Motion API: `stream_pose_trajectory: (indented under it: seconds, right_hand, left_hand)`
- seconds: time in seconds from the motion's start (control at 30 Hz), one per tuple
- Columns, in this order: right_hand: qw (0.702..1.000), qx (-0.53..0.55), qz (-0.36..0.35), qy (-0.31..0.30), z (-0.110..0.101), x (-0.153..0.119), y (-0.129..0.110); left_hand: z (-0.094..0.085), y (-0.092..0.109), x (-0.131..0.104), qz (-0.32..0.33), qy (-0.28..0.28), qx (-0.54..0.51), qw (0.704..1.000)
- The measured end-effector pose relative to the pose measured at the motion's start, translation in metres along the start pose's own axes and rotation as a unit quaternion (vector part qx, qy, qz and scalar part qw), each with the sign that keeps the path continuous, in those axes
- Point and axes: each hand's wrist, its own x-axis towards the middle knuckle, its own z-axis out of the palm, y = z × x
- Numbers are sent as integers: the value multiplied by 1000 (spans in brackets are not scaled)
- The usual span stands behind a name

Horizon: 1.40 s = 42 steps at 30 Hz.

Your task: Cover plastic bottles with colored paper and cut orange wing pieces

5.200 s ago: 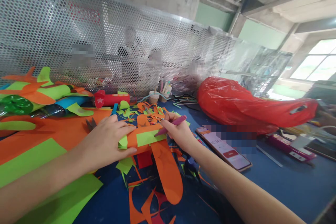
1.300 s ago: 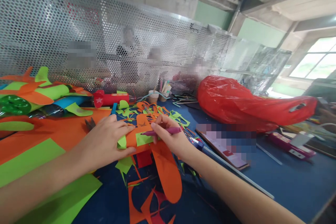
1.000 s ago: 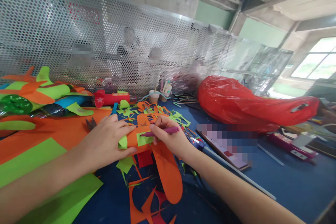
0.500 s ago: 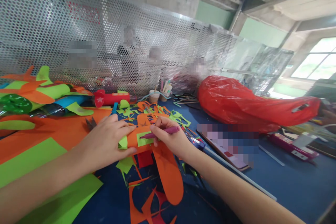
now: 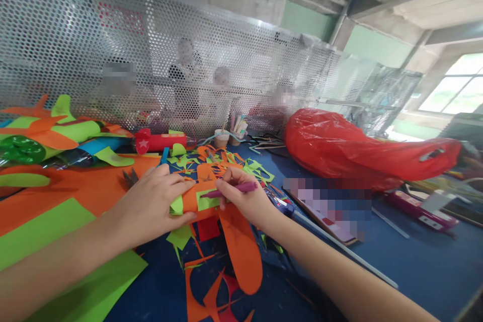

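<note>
My right hand [image 5: 241,193] pinches a purple marker pen [image 5: 246,187], its tip on a light green paper patch [image 5: 207,203]. That patch lies on the side of an orange paper-covered model plane [image 5: 189,200], whose long rounded wing [image 5: 243,256] reaches toward me. My left hand [image 5: 162,196] is wrapped round the tail end of the plane, by a green paper fin [image 5: 176,205], steadying it on the blue table. Part of the plane's body is hidden behind both hands. Scissor blades [image 5: 130,178] show just beyond my left wrist.
Orange and green paper sheets [image 5: 49,221] cover the left, with finished bottle planes [image 5: 56,133] behind. Paper scraps [image 5: 211,294] lie around the model. On the right are a red plastic bag [image 5: 332,146], a phone-like flat object [image 5: 324,211], a white stick [image 5: 350,251] and a purple box-like item [image 5: 420,211].
The pen tip has shifted very slightly on the green patch, and the plane's wing has moved a touch to the left. Both hands keep their hold.
</note>
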Motion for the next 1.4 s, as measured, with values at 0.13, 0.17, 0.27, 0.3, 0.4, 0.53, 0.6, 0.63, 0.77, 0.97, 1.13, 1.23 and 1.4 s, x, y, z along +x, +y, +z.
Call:
stream_pose_trajectory:
  seconds: [0.13, 0.17, 0.27, 0.3, 0.4, 0.53, 0.6, 0.63, 0.77, 0.97, 1.13, 1.23, 1.4]
  right_hand:
    - [1000, -1, -9, 2, -1, 1, 2]
    - [1000, 2, -7, -1, -2, 1, 2]
    - [1000, 2, -8, 4, -1, 2, 2]
    - [1000, 0, -11, 8, -1, 2, 2]
    - [1000, -9, -16, 13, -1, 2, 1]
    - [999, -23, -12, 25, -2, 1, -1]
    - [999, -30, -10, 26, -3, 1, -2]
    - [999, -31, -8, 25, -4, 1, -2]
    - [999, -38, -8, 31, -4, 1, -2]
    - [999, -47, -10, 25, -3, 1, -5]
    - [999, -34, 2, 26, -3, 0, -5]
    - [999, -44, -3, 21, -2, 1, -6]
    - [998, -53, 0, 35, -3, 0, -5]
  left_hand:
    - [1, 0, 0, 4, 10, 9, 1000]
    - [1, 0, 0, 5, 12, 10, 1000]
    - [1, 0, 0, 8, 14, 9, 1000]
    - [1, 0, 0, 8, 14, 8, 1000]
    - [0, 0, 0, 9, 15, 8, 1000]
    - [0, 0, -1, 11, 15, 11, 1000]
    - [0, 0, -1, 11, 16, 11, 1000]
    - [0, 0, -1, 11, 17, 10, 1000]
    - [1, 0, -1, 10, 20, 9, 1000]
    - [1, 1, 0, 5, 18, 13, 1000]
    - [0, 2, -1, -3, 10, 1, 1000]
    - [1, 1, -1, -7, 10, -11, 1000]
    - [1, 0, 0, -10, 17, -19, 1000]
